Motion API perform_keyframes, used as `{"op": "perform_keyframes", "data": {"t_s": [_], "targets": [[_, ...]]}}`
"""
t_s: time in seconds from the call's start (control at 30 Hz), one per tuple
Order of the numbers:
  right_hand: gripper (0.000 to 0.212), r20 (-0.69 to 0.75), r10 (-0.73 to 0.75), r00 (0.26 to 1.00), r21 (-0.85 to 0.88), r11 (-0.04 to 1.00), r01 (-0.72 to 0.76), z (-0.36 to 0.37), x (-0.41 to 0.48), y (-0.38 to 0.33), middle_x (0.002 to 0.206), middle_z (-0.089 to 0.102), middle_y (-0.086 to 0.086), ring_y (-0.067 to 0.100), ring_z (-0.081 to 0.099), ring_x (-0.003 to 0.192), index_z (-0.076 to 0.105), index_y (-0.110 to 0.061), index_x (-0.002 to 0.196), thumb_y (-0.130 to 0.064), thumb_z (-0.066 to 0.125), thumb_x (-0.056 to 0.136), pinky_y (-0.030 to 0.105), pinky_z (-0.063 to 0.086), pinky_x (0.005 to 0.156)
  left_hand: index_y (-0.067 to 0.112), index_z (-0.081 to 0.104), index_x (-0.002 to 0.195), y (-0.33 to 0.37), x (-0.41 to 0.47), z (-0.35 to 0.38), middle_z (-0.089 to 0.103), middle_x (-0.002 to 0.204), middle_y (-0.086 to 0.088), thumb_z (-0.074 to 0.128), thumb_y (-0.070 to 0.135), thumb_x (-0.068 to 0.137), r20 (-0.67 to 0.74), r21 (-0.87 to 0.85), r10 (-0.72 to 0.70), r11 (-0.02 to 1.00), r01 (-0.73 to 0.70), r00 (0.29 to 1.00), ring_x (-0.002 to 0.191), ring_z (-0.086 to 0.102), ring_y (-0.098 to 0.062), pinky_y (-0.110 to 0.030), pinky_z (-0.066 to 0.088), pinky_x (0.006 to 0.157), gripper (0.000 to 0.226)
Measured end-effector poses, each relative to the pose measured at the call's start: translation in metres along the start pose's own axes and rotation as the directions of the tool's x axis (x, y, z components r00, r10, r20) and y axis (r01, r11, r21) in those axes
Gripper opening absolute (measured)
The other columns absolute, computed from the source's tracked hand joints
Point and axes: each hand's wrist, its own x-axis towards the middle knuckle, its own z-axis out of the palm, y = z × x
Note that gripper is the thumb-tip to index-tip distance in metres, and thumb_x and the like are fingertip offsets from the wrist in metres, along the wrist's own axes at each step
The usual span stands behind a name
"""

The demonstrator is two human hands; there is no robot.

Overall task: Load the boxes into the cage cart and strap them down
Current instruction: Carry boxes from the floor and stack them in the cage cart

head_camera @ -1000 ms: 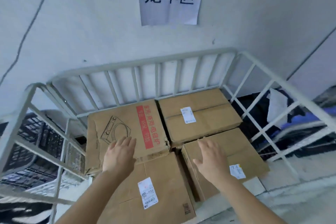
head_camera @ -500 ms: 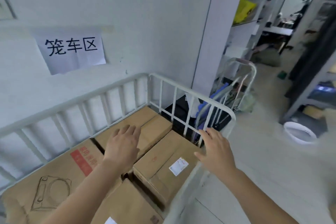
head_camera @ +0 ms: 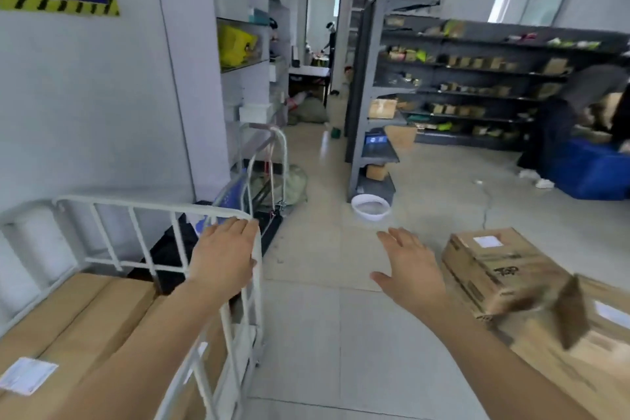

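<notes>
Both hands are spread flat and hold nothing: the left hand (head_camera: pixel 223 259) hangs at the top front corner of the cage cart (head_camera: pixel 153 206), and the right hand (head_camera: pixel 414 268) hangs over the floor to the cart's right. Several boxes (head_camera: pixel 85 314) lie flat inside the cart, and one more box (head_camera: pixel 494 266) stands outside it, well to its right.

One cart (head_camera: pixel 153 206), two grips (head_camera: pixel 223 259) (head_camera: pixel 409 269), four boxes (head_camera: pixel 68 310) (head_camera: pixel 112 331) (head_camera: pixel 494 266) (head_camera: pixel 562 378)
</notes>
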Motion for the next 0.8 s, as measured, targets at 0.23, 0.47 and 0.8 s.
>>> {"op": "perform_keyframes", "data": {"t_s": [0.23,0.47,0.8], "targets": [[0.065,-0.075,0.21,0.975,-0.05,0.976,-0.214,-0.026,-0.03,0.15,0.147,0.04,0.003,0.025,0.035,0.136,0.038,-0.022,0.144,-0.04,0.062,0.086,0.035,0.034,0.105,0.018,0.023,0.15,0.149,0.062,0.0,0.038,0.149,0.001,0.053,0.04,0.093,-0.017,-0.034,0.197,0.98,-0.198,0.98,0.14,0.03,-0.018,-0.033,0.025,0.113,0.067],[0.064,-0.049,0.43,0.901,-0.087,0.897,-0.433,-0.036,-0.062,0.278,0.147,0.037,-0.001,0.022,0.032,0.136,0.036,-0.025,0.144,-0.037,0.061,0.086,0.034,0.028,0.108,0.017,0.021,0.15,0.29,0.112,0.004,0.04,0.145,0.001,0.05,0.039,0.095,0.003,-0.037,0.363,0.931,-0.363,0.932,0.136,0.034,-0.018,-0.032,0.03,0.106,0.066],[0.06,-0.013,0.645,0.764,-0.107,0.759,-0.642,-0.018,-0.07,0.43,0.145,0.039,0.001,0.022,0.032,0.136,0.036,-0.023,0.144,-0.037,0.057,0.089,0.034,0.029,0.111,0.017,0.031,0.145,0.465,0.193,0.037,0.045,0.142,-0.001,0.052,0.036,0.094,0.009,-0.104,0.573,0.815,-0.569,0.819,0.131,0.041,-0.019,-0.033,0.036,0.101,0.058]]}}
